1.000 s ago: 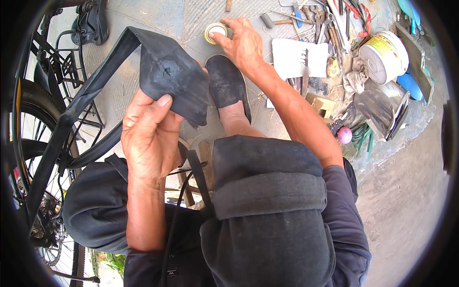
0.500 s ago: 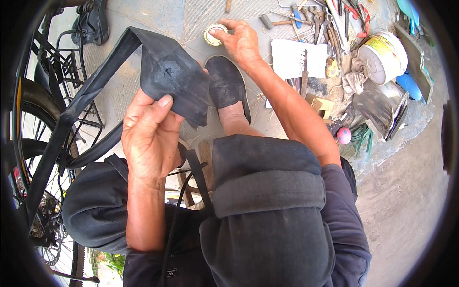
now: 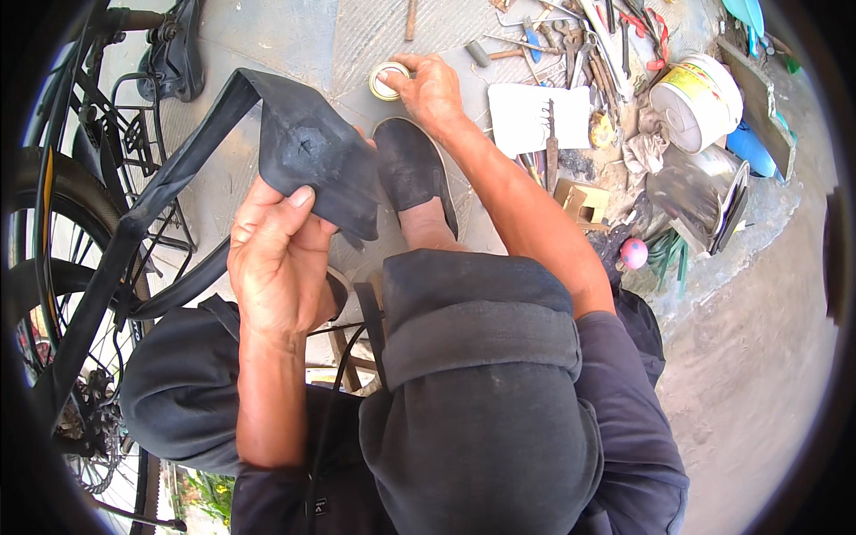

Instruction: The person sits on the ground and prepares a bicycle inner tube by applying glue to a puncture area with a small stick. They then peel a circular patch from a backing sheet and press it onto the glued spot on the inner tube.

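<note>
So the left hand (image 3: 281, 259) is up in front of the knees, fingers and thumb clamped on a folded bit of flat black rubber inner tube (image 3: 312, 156). There's a roughed-up scuffed spot on the face of the fold, turned up toward the camera. The rest of the tube trails off left toward the black bicycle frame (image 3: 107, 232) and its wheel.

The right hand (image 3: 428, 89) is stretched out over the concrete floor (image 3: 267, 36), near the far edge, fingertips curled round a small round roll of pale tape (image 3: 385, 80) that sits just past the toe of the black slip-on shoe (image 3: 412, 169). Whether it's lifted off the ground yet, I can't tell.

Off to the right there's a white sheet of paper (image 3: 535, 116) with a slim file-like tool lying on it, a scatter of metal hand tools (image 3: 571, 45), and a white plastic tub (image 3: 704, 98).

My read: this is the patch-prep stage, damaged spot already scuffed, roll being fetched. Next bit probably needs the roll brought back to the tube while the left hand keeps that scuffed spot flat and facing up.
</note>
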Demonstrator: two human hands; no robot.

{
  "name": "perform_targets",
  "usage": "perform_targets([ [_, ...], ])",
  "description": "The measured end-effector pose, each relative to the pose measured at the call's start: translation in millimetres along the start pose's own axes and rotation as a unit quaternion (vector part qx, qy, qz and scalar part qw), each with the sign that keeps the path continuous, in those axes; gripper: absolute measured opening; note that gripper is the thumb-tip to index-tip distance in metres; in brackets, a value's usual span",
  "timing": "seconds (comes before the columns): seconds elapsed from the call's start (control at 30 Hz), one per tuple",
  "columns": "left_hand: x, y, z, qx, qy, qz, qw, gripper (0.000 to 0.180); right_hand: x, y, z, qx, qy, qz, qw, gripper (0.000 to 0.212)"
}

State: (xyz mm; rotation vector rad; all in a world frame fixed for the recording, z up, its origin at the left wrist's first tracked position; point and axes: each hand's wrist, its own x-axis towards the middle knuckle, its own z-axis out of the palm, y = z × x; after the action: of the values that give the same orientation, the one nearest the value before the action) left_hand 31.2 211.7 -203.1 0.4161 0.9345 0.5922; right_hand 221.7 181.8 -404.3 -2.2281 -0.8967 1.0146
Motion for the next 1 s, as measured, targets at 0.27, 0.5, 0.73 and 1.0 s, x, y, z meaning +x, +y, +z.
perform_targets([
  [0.27,0,1,-1,0.001,0.005,-0.003,1.000,0.052,4,2,-14,-0.041,-0.045,-0.038,0.997,0.056],
  [0.5,-1,0,-4,0.005,0.034,-0.007,0.999,0.052,-12,-14,-14,-0.125,-0.032,-0.088,0.988,0.065],
  [0.73,-1,-1,-5,-0.003,0.017,-0.005,1.000,0.053,-11,-9,-7,-0.086,-0.031,-0.069,0.993,0.064],
  [1.0,-4,6,-2,-0.012,0.008,0.003,1.000,0.053,-10,-12,-4,-0.050,-0.035,-0.032,0.998,0.062],
])
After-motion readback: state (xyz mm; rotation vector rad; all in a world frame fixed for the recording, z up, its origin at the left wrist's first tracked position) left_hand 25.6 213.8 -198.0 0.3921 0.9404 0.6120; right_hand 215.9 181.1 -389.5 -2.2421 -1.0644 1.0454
